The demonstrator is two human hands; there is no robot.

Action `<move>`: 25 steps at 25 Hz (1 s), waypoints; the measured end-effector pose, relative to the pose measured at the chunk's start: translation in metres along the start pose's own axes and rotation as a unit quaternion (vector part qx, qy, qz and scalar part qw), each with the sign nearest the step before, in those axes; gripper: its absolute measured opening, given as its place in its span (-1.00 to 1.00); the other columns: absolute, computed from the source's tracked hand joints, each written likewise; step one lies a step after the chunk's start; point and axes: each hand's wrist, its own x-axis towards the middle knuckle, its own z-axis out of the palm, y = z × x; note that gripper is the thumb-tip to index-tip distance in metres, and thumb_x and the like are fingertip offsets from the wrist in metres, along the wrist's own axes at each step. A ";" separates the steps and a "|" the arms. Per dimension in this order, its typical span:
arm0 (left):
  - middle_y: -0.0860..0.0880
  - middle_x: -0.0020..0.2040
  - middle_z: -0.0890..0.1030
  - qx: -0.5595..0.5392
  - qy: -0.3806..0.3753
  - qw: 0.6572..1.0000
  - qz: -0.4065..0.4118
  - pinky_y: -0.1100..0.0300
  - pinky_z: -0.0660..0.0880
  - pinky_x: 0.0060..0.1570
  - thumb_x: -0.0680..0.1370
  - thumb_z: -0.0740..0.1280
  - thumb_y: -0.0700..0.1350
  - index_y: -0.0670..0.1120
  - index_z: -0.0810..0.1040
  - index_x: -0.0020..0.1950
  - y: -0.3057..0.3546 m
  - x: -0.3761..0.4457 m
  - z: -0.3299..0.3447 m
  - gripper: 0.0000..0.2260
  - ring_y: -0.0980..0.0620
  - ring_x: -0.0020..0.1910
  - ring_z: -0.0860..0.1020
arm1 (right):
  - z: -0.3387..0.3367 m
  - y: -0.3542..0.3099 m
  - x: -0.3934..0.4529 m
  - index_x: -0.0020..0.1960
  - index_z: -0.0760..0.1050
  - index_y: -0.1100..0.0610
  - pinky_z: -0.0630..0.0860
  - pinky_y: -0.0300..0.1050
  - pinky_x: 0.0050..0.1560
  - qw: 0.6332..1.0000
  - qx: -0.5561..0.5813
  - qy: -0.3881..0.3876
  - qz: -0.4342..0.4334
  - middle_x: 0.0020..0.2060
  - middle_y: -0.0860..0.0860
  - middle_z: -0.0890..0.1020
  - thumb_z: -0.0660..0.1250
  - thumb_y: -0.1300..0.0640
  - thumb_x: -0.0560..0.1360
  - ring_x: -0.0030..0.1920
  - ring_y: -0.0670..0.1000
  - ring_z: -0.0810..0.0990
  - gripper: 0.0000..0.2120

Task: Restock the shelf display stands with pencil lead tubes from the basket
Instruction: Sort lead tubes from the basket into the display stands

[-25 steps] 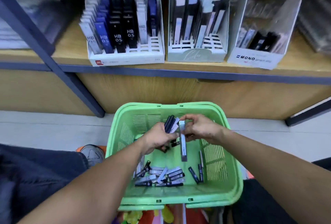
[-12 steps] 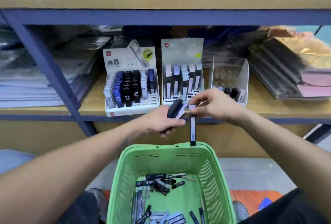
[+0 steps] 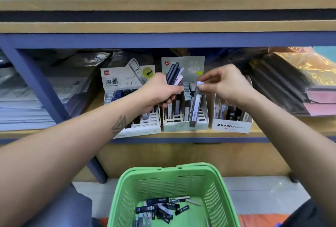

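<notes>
1. Now the left hand [image 3: 160, 90] grips a fanned bundle of dark lead tubes [image 3: 173, 74], fingers curled tightly round them, in front of the middle stand [image 3: 185, 126].
2. The right hand [image 3: 225, 83] pinches one clear tube [image 3: 195, 108] by its white cap, hanging upright over the stand's right-hand slots; slotting seems the step, and next it needs lowering into an open slot.
3. More tubes lie loose in the green basket [image 3: 163, 183] below.

Wooden shelf [image 3: 272, 132], three display stands [image 3: 183, 125]
</notes>
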 end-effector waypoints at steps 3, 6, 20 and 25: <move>0.01 -0.45 0.50 -0.011 0.009 1.000 0.005 0.23 0.33 -0.57 0.58 0.43 -0.15 -0.15 0.52 -0.04 -0.003 0.013 0.003 -0.88 0.07 -0.51 0.43 | 0.005 0.009 0.002 0.07 0.68 0.24 0.67 -0.21 -0.09 1.000 -0.021 -0.013 -0.006 -0.18 0.12 0.73 0.53 0.30 0.45 -0.18 0.03 0.74 -0.80; 0.02 -0.46 0.51 0.002 0.008 1.000 0.025 0.24 0.33 -0.57 0.57 0.43 -0.14 -0.10 0.51 -0.13 0.001 0.020 0.008 -0.86 0.08 -0.52 0.42 | 0.004 0.012 0.005 0.04 0.68 0.20 0.66 -0.21 -0.06 0.999 -0.034 -0.014 -0.013 -0.20 0.07 0.73 0.57 0.25 0.42 -0.18 -0.02 0.73 -0.80; 0.00 -0.50 0.55 0.037 0.081 0.995 -0.049 0.25 0.33 -0.59 0.53 0.49 -0.14 -0.23 0.51 -0.03 0.000 0.042 -0.016 -0.78 0.08 -0.56 0.42 | -0.007 -0.001 0.019 -0.03 0.64 0.26 0.70 -0.03 -0.06 0.998 0.069 -0.004 0.009 -0.11 0.28 0.70 0.51 0.36 0.45 -0.11 0.18 0.74 -0.88; 0.03 -0.53 0.53 0.053 0.085 0.994 -0.041 0.27 0.33 -0.60 0.53 0.48 -0.13 -0.18 0.51 -0.16 -0.001 0.039 -0.019 -0.80 0.10 -0.59 0.41 | 0.024 -0.010 0.023 -0.10 0.65 0.11 0.67 -0.01 -0.02 0.999 0.008 -0.003 -0.053 -0.17 0.13 0.71 0.54 0.26 0.45 -0.16 0.06 0.72 -0.90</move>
